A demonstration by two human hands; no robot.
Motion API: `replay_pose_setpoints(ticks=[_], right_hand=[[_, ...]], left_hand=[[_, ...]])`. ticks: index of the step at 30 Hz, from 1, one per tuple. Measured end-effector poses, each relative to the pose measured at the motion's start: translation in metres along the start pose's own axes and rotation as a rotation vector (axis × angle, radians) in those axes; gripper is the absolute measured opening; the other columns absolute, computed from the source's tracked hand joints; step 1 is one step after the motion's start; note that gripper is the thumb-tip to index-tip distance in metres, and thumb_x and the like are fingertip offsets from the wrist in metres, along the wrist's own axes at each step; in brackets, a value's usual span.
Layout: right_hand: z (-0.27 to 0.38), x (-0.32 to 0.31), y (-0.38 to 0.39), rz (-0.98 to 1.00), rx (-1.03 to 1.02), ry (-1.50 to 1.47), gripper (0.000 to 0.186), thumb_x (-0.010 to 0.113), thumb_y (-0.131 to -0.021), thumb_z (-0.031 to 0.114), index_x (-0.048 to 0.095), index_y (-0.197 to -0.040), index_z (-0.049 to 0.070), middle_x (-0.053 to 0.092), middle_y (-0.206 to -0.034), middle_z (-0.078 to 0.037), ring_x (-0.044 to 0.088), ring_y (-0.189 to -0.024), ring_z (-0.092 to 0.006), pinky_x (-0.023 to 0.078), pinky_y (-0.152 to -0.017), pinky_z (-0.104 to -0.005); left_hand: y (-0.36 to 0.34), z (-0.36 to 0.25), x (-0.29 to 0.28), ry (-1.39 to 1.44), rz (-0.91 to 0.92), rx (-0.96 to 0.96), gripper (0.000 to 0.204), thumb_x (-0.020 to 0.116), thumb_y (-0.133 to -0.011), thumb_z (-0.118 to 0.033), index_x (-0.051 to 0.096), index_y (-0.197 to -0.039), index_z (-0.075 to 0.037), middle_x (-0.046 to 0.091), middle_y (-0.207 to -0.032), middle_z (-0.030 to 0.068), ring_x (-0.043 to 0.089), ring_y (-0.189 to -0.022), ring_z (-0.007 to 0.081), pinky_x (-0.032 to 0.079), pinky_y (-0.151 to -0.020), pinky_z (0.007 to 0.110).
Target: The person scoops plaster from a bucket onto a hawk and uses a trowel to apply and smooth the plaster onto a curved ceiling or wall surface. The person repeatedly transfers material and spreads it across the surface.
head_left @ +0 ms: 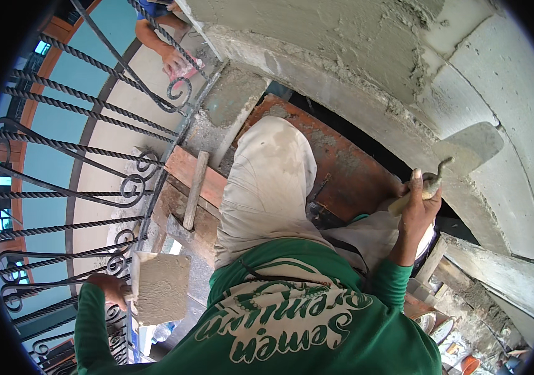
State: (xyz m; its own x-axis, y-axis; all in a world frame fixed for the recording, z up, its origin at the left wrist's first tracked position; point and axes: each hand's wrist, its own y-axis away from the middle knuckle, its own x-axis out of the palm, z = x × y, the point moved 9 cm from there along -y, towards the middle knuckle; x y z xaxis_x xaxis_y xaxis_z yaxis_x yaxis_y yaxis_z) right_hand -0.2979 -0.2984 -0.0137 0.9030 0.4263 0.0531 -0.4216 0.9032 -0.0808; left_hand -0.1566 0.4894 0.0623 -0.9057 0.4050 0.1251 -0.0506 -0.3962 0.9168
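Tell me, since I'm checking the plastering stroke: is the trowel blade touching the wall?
Cannot tell. In the head view the trowel, held in the right hand, has its blade overlapping the wall, but no contact line or gap shows plainly.

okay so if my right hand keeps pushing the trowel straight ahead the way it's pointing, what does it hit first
Most likely the grey plastered curved wall. The right hand holds the flat grey steel trowel by its handle, with the blade pointing up and right, already at or very near the wet plaster; depth is hard to judge here.
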Motion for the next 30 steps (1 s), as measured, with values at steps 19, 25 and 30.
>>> replay_pose_setpoints(ticks=[19,25,30], right_hand=[[0.053,-0.002,0.020,0.269,-0.178,0.193,0.028,0.081,-0.101,0.023,0.060,-0.102,0.005,0.056,-0.082,0.002,0.046,-0.075,-0.0062,0.039,-0.067,-0.0224],[0.085,-0.007,0.046,0.312,-0.111,0.320,0.031,0.071,-0.106,0.027,0.058,-0.115,0.000,0.056,-0.081,-0.002,0.048,-0.075,-0.0121,0.043,-0.067,-0.0293],[0.094,0.019,0.078,0.512,-0.072,0.391,0.029,0.061,-0.112,0.026,0.055,-0.125,0.001,0.054,-0.075,0.001,0.051,-0.059,-0.0068,0.041,-0.054,-0.0245]], left_hand=[[0.144,-0.093,-0.190,1.137,-0.894,1.056,0.060,0.084,-0.084,-0.016,0.058,-0.135,0.001,0.067,-0.103,0.0062,0.063,-0.087,0.0138,0.052,-0.073,0.030],[0.137,-0.225,-0.236,1.264,-0.784,1.377,0.053,0.076,-0.089,-0.003,0.054,-0.137,0.000,0.066,-0.105,0.0065,0.061,-0.075,0.0145,0.052,-0.066,0.030],[0.108,-0.326,-0.255,1.315,-0.635,1.533,0.044,0.076,-0.089,-0.001,0.055,-0.127,-0.004,0.063,-0.102,0.0047,0.059,-0.074,0.0128,0.049,-0.061,0.030]])
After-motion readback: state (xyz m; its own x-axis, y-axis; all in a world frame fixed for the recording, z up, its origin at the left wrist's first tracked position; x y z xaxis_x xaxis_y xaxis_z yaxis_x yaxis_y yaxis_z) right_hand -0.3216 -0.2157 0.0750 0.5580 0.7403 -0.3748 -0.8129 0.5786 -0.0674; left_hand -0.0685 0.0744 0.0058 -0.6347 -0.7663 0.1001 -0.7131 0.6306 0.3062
